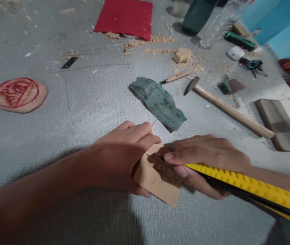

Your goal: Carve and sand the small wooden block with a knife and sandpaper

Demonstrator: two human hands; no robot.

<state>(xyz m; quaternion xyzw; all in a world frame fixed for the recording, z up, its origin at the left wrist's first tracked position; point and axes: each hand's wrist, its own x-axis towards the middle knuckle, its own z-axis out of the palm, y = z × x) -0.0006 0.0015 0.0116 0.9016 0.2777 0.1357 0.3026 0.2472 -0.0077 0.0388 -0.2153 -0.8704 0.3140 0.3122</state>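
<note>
Your left hand [119, 160] gripping a tan carved wooden block [157, 186], right hand [211, 158] clasping a yellow ridged tool [257, 185] against it

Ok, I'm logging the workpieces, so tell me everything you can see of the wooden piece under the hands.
The wooden piece is a thin, flat, pale tan slab, roughly rectangular, lying on the grey textured surface, one corner toward the camera. Its top face bears dark carved-looking lines, partly hidden. The left hand holds its left edge; the right hand, gripping a yellow-handled tool, rests fingertips on its upper right part.
</note>
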